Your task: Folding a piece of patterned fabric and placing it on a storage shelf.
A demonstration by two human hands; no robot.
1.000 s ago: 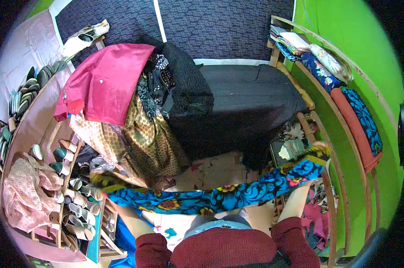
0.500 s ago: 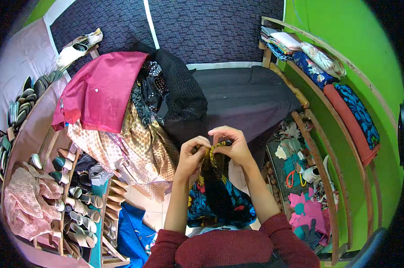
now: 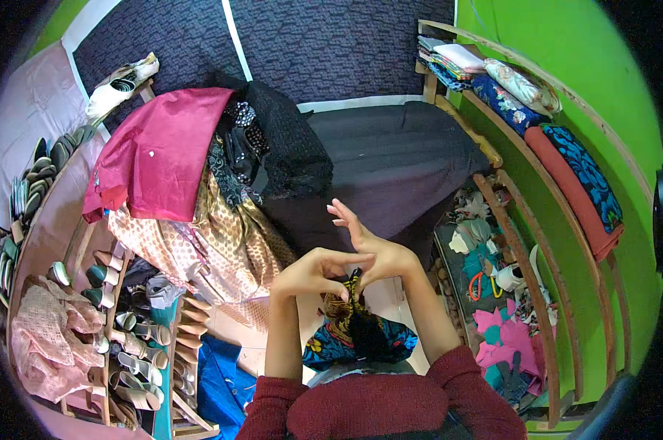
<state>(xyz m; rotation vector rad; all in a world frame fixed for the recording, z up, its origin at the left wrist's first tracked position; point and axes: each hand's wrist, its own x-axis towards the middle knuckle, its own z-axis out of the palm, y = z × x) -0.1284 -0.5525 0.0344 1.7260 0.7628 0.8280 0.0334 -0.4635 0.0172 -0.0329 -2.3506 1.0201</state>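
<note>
Blue floral cloth [image 3: 324, 350] is on the near side of the black-draped table [image 3: 412, 139], its yellow-black top already gathered, folds below still loose; left hand [image 3: 303, 274] curves thumb and forefinger apart, right hand [image 3: 391, 257] spreads its fingers, whether either pinches cloth I cannot tell

Beyond the left grip [image 3: 309, 275] and right grip [image 3: 388, 258], a black-draped surface [image 3: 397, 147] is standing against dark patterned panels [image 3: 346, 51] trimmed in white. A bright green wall [image 3: 603, 88] is rising right of the grips, with wooden racks [image 3: 529, 286] running beside it. To their left, a slatted wooden stand [image 3: 194, 411] is resting near a pale pink wall covering [image 3: 30, 110]; lower down, between stand and grips, pale floor tiles [image 3: 232, 328] are showing.
</note>
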